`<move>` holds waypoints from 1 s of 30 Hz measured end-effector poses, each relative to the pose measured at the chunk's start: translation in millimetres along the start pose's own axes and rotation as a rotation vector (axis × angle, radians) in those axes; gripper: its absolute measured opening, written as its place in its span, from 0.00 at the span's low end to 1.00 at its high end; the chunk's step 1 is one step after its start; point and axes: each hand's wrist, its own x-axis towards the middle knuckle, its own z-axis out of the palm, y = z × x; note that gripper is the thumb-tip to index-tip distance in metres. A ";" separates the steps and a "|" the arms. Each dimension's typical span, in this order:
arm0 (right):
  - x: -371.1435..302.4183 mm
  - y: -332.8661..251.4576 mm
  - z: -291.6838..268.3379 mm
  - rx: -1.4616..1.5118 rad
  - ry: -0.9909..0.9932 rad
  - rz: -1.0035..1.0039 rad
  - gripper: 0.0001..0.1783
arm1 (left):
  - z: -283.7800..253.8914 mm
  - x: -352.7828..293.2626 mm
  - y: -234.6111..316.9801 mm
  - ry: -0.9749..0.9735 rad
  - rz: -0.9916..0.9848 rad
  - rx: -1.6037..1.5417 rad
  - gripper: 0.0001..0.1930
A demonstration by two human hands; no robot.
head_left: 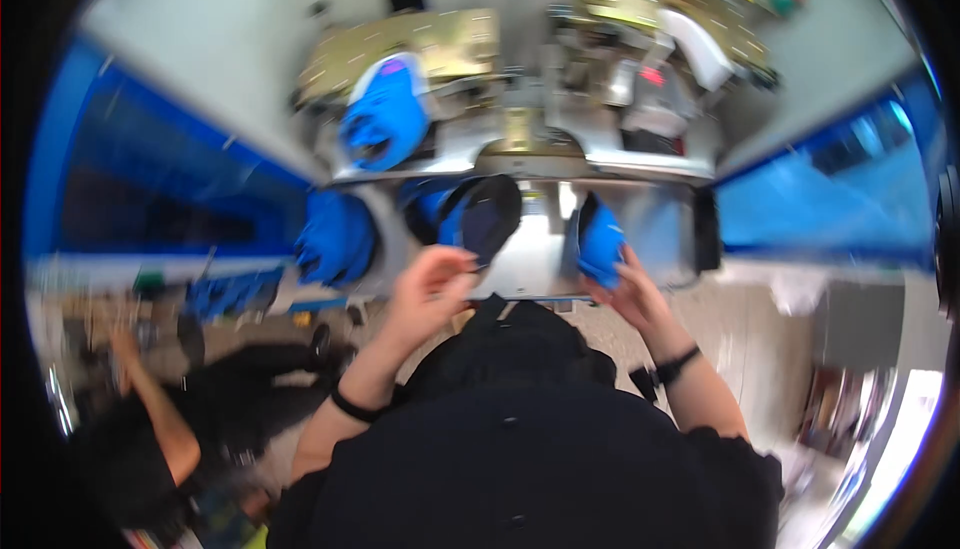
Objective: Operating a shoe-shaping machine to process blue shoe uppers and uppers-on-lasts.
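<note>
Details of the machine [440,44] are blurred, and a blue item [426,207] is partly hidden behind the dark oval piece [493,217]. At that piece's lower edge, the left hand [428,294] is curled; whether it is gripped cannot be told. Right of it, a blue fabric piece [601,244] is pinched by the right hand [636,294]. Beneath it, the metal surface [540,249] is seen; to its lower left, a co-worker [160,419].

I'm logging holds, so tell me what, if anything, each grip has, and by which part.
The right grip holds a blue piece by its near end. The left grip is at the near edge of a dark piece; whether it's held is unclear.
</note>
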 end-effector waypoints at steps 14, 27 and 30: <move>106.5 95.7 267.2 -1.164 -0.599 -0.518 0.48 | -53.7 -75.2 -5.9 0.868 0.259 0.003 0.42; 143.0 149.2 323.7 -1.654 -0.467 -0.458 0.48 | -157.4 -73.3 -41.1 0.877 -0.009 0.159 0.33; 142.1 154.9 314.6 -1.646 -0.501 -0.630 0.46 | -163.8 -69.5 -57.0 0.869 -0.011 0.142 0.33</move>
